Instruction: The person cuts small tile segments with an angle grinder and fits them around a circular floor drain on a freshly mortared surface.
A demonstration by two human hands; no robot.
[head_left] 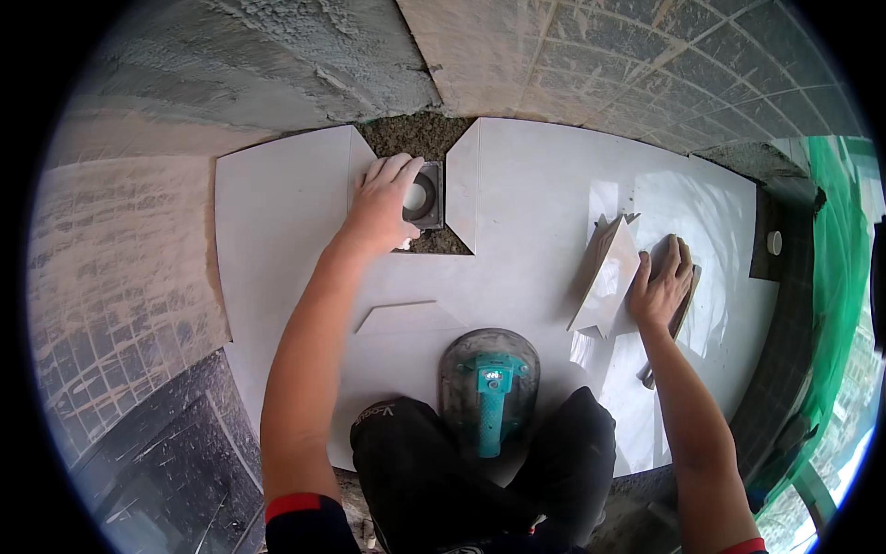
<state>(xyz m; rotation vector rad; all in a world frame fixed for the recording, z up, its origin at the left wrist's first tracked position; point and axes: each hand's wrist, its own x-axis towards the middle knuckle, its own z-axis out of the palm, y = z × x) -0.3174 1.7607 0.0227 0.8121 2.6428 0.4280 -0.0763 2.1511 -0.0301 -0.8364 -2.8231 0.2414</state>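
Note:
My left hand [380, 205] is closed around the left side of a square grey floor drain [432, 192] with a round opening, its fingers at the upper edge and its thumb near the lower one. The drain sits in a cut-out of dark, rough mortar [420, 134] between pale floor tiles [544, 194]. On the right, my right hand [663, 286] lies flat with fingers spread, holding nothing. Beside it leans a small stack of cut tile pieces [609, 275] with pointed ends. A dark, long tool [684, 309] lies partly under this hand; its kind is hidden.
Between my knees stands a teal-handled tile vibrator [491, 397] on an oval grey pad. A cut tile piece [399, 317] lies left of it. Unfinished walls [637, 69] border the floor. Green netting [835, 277] hangs at right, near a small white pipe end [774, 243].

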